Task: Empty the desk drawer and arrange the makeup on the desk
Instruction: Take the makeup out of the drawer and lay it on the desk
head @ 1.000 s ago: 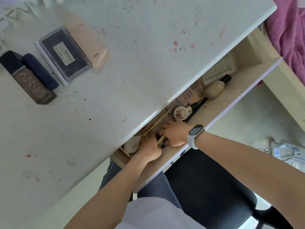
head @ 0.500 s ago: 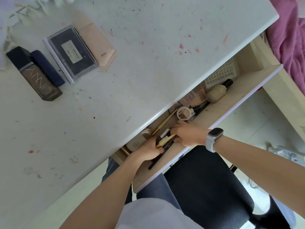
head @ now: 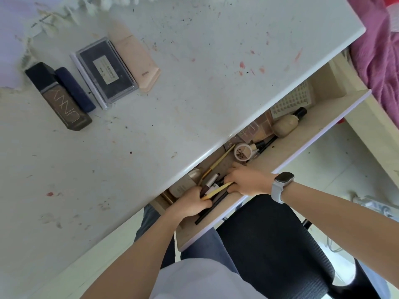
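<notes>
Both forearms are reaching from the lower edge of the frame toward its centre. The left hand [head: 192, 202] is curling its fingers in a grip, knuckles up. The right hand [head: 248, 182] is lying just beside it, fingers bent, wrist banded.

Both forearms are bare, and no sleeve is seen on them up to the lower edge of the picture. A smartwatch [head: 284, 177] with a dark rectangular screen is worn on the wrist just behind the right hand [head: 248, 181], and it is held by a pale grey band [head: 277, 192]. No ring or watch is seen on the left hand [head: 191, 203]. Below the hands, a white top [head: 200, 281] and blue-grey trousers [head: 207, 244] are worn.
</notes>
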Demonstrator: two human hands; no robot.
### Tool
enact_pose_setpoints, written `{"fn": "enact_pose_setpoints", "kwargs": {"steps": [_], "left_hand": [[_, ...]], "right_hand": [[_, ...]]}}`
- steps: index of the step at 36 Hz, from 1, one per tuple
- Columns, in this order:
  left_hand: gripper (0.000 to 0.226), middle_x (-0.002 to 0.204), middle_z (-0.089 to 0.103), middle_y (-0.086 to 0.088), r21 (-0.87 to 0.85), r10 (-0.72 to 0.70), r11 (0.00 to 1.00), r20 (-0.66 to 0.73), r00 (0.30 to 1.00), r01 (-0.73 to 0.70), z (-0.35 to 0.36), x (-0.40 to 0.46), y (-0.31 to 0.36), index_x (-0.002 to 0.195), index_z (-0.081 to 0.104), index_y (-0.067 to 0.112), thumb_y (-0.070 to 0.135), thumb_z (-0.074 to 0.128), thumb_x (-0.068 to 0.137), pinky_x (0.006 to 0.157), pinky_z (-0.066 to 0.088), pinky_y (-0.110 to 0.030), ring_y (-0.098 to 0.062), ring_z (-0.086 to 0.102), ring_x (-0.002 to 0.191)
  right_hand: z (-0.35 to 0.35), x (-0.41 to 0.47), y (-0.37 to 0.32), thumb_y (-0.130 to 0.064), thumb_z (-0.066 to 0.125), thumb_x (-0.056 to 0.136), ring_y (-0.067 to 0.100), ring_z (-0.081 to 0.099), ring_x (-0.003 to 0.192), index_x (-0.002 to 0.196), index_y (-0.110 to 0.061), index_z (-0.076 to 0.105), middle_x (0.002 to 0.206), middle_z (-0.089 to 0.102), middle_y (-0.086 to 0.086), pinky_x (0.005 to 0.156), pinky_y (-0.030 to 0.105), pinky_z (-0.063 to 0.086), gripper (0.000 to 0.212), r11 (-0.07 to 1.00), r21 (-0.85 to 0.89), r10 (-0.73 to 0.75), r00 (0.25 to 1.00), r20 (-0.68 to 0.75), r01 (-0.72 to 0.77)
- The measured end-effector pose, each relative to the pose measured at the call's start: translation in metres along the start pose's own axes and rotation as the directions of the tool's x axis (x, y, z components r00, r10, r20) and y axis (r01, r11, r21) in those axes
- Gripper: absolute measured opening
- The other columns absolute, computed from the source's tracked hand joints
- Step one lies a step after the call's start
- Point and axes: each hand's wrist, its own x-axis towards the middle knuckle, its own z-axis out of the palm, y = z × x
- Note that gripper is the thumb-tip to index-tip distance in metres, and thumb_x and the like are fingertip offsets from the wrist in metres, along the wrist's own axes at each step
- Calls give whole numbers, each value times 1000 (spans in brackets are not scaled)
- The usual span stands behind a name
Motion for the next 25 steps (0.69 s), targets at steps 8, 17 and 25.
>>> {"fn": "enact_pose_setpoints", "kwargs": {"steps": [8, 17, 25], "left_hand": [[11, 63, 49, 2, -15, 26, 1000, 43, 999, -25, -12, -25, 8, 78, 46, 18, 18, 56, 83, 54, 43, -21, -9, 52, 54], [6, 57, 51, -1, 108, 124, 987, -11, 992, -122, -34, -62, 34, 81, 49, 19, 14, 53, 80, 54, 44, -23, -7, 51, 46], [20, 65, 52, -2, 14, 154, 988, 26, 988, -155, -79, -108, 57, 98, 56, 0, 7, 55, 80, 52, 41, -18, -10, 49, 52]], "right_hand": [[-6, -25, 6, -29, 37, 100, 18, 41, 100, 97, -12, 56, 101, 55, 1, 85, 36, 42, 25, 974, -182, -156, 980, -121, 132], [-36, -59, 25, -15, 41, 97, 10, 35, 100, 97, -17, 51, 110, 50, -4, 82, 25, 30, 10, 986, -168, -49, 957, -285, 0], [-67, -92, 13, -8, 38, 98, 21, 41, 73, 79, -14, 52, 71, 44, -3, 68, 22, 33, 24, 936, 346, 140, 828, -543, 68]]}}
